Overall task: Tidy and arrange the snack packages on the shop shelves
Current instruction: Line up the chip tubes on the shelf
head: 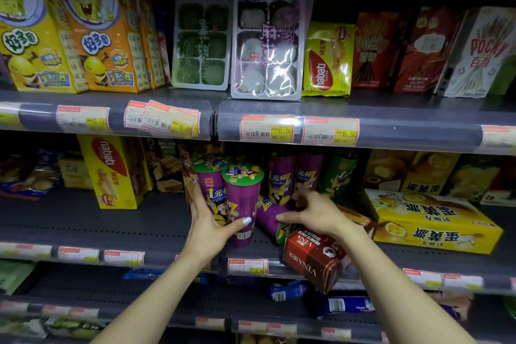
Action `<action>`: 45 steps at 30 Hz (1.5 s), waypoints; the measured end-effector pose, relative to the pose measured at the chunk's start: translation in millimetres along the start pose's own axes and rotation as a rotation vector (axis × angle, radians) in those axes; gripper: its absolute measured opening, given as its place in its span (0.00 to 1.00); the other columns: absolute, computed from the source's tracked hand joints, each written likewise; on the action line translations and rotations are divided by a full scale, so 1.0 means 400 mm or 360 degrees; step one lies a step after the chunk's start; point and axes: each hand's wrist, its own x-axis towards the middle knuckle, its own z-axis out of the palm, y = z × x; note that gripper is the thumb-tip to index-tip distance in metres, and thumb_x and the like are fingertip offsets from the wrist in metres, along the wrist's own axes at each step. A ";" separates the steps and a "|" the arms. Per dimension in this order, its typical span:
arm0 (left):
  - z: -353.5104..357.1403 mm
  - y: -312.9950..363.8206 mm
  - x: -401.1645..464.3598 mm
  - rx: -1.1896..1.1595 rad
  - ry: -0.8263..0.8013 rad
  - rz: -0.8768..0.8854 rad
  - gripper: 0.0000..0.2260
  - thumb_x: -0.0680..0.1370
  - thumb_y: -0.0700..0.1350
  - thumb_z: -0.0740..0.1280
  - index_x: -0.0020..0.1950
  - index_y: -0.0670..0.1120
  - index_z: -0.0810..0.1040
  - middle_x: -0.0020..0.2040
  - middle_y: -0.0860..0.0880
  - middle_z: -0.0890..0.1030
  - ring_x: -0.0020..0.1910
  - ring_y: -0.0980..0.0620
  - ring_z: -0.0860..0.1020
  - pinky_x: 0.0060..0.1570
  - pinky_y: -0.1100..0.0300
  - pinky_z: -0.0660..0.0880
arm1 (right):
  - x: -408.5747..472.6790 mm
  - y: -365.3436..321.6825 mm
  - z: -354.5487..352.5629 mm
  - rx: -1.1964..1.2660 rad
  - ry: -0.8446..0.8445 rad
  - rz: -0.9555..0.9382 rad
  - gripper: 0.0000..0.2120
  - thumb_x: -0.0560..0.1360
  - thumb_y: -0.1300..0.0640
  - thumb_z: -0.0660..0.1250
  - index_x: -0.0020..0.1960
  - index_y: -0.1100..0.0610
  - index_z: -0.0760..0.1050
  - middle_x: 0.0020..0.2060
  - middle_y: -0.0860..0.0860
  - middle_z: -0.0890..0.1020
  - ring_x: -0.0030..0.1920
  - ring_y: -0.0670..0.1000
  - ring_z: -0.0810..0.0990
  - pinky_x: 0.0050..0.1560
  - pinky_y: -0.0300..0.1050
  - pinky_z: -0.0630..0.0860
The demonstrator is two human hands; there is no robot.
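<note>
L hand point(208, 220) clasps two upright purple cups point(242, 204); R hand point(312, 211), fingers half-curled, reaches toppled cup point(269, 218) (grip unclear); next: stand it w/ others.

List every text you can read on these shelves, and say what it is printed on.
"POCKY": red box and white box, top shelf.
"nabati": green-yellow bag; yellow box, turned sideways.
"VINA": red-brown box, upside down.
"6.50": price tag.
"1元杯": purple cup.
Tag barcodes and small print: unreadable.
</note>
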 end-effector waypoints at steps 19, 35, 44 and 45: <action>0.013 -0.030 -0.007 0.0033 0.0028 0.0022 0.58 0.62 0.54 0.78 0.76 0.55 0.37 0.76 0.48 0.55 0.72 0.49 0.61 0.69 0.51 0.63 | 0.014 -0.054 -0.025 0.0303 0.0245 -0.0046 0.37 0.62 0.46 0.78 0.64 0.57 0.66 0.54 0.52 0.78 0.52 0.51 0.77 0.49 0.42 0.72; 0.028 -0.029 -0.001 -0.0020 0.0113 -0.0033 0.58 0.61 0.55 0.79 0.77 0.54 0.40 0.74 0.46 0.57 0.71 0.46 0.64 0.66 0.50 0.65 | 0.003 -0.115 -0.044 0.0381 0.0518 -0.0438 0.24 0.70 0.44 0.71 0.62 0.54 0.77 0.62 0.51 0.79 0.64 0.50 0.75 0.58 0.37 0.68; 0.026 -0.031 0.003 -0.0011 0.0100 -0.0017 0.57 0.62 0.55 0.78 0.77 0.53 0.40 0.74 0.46 0.58 0.71 0.47 0.64 0.67 0.50 0.65 | 0.025 -0.093 -0.032 0.0593 0.0397 -0.0411 0.17 0.76 0.62 0.59 0.62 0.52 0.76 0.64 0.51 0.77 0.65 0.51 0.73 0.60 0.40 0.67; 0.026 -0.032 0.003 -0.0009 0.0095 -0.0014 0.57 0.62 0.55 0.78 0.77 0.53 0.40 0.74 0.47 0.58 0.71 0.47 0.64 0.67 0.50 0.65 | 0.025 -0.092 -0.030 0.0602 0.0379 -0.0427 0.19 0.76 0.63 0.58 0.63 0.51 0.76 0.65 0.51 0.76 0.67 0.51 0.71 0.63 0.41 0.67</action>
